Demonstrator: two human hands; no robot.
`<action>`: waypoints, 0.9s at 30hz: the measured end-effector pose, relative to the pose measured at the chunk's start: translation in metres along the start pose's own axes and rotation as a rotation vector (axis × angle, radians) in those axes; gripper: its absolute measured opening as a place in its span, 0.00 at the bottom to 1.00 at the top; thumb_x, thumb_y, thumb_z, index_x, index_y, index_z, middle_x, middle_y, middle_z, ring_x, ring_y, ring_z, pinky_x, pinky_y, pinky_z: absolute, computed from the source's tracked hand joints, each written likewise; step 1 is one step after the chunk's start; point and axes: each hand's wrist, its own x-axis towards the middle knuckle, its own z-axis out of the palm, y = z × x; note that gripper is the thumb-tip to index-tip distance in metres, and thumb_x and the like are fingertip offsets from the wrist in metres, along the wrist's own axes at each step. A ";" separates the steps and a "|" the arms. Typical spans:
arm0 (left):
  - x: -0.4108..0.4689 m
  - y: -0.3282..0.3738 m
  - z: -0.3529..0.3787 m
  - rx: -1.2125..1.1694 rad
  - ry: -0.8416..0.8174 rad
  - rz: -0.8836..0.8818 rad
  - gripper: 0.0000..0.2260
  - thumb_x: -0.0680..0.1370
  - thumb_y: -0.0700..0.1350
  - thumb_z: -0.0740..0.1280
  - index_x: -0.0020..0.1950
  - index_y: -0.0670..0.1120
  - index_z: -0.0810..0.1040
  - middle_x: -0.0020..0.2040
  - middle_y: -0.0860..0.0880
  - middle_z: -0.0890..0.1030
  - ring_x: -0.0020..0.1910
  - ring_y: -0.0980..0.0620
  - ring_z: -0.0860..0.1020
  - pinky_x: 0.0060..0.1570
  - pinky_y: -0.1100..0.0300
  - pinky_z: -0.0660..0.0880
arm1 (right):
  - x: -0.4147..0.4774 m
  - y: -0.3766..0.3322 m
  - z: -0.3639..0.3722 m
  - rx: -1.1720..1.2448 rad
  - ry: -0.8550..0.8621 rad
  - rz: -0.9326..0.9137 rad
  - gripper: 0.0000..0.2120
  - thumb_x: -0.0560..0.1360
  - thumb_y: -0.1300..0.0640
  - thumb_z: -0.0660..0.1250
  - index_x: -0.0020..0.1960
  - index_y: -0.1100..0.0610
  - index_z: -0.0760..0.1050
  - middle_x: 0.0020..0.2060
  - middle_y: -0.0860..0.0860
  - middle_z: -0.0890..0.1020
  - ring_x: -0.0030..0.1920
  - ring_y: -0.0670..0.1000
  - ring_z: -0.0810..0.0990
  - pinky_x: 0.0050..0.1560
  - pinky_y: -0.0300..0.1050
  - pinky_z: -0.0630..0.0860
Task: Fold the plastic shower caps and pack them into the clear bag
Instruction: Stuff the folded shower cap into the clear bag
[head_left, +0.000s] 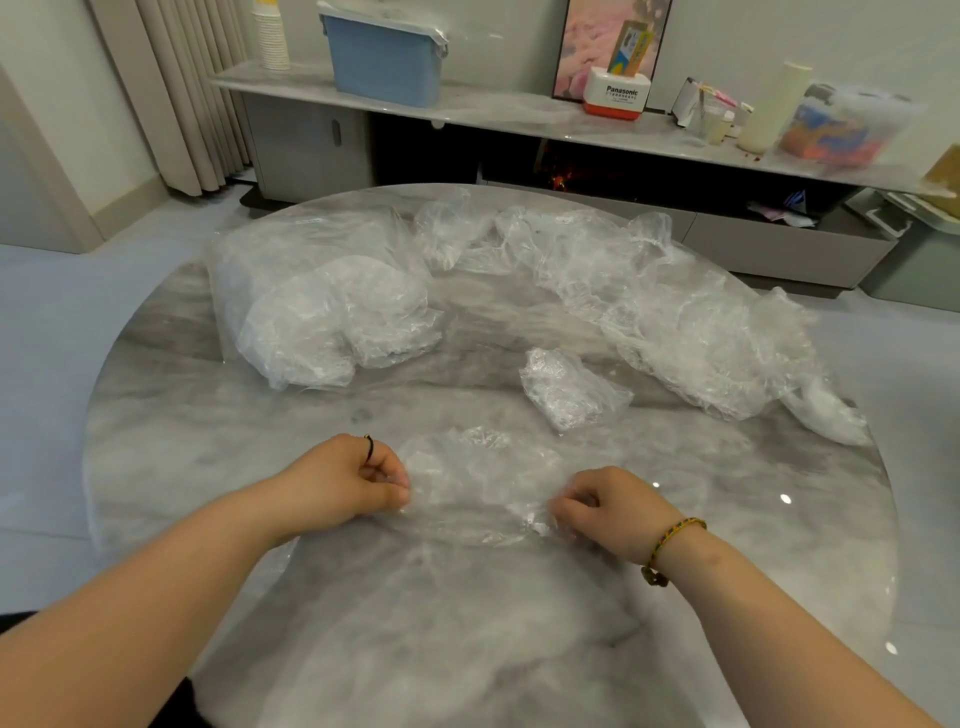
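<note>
Left hand (358, 483) and right hand (608, 512) pinch one shower cap (478, 483); beyond, one folded cap (566, 389), one clear bag (322, 306), one heap (691, 322) at bench's (519, 649) right edge.

Both hands, left hand (348, 483) and right hand (608, 512), pinch opposite edges of a thin clear plastic shower cap (478, 483) spread flat on the round grey marble table (415, 623).

Light: bright, even, soft indoor glow.
Glare: small white glints popping on the glossy desk (753, 545), right side.
Shadows: faint, barely any.
Edges: wide-angle bending, slight softness overall.
</note>
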 end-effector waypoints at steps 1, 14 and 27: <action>0.001 -0.001 0.001 -0.060 0.024 -0.019 0.09 0.73 0.35 0.69 0.35 0.45 0.77 0.28 0.52 0.79 0.24 0.62 0.74 0.28 0.72 0.70 | 0.000 -0.001 0.001 0.000 0.022 0.025 0.18 0.76 0.56 0.61 0.27 0.53 0.68 0.24 0.46 0.73 0.29 0.47 0.73 0.37 0.40 0.71; 0.002 0.004 0.040 0.728 0.537 0.452 0.17 0.76 0.46 0.58 0.65 0.49 0.68 0.62 0.47 0.76 0.56 0.48 0.75 0.56 0.55 0.70 | 0.000 -0.016 0.015 -0.178 0.305 0.246 0.11 0.77 0.45 0.58 0.49 0.53 0.65 0.35 0.45 0.73 0.40 0.50 0.73 0.36 0.41 0.67; 0.014 -0.013 0.058 0.881 0.088 0.377 0.37 0.62 0.62 0.27 0.69 0.50 0.33 0.67 0.57 0.33 0.66 0.58 0.29 0.60 0.68 0.24 | 0.009 -0.024 0.054 -0.531 0.238 -0.191 0.43 0.74 0.38 0.26 0.68 0.56 0.70 0.68 0.52 0.70 0.70 0.46 0.65 0.68 0.44 0.60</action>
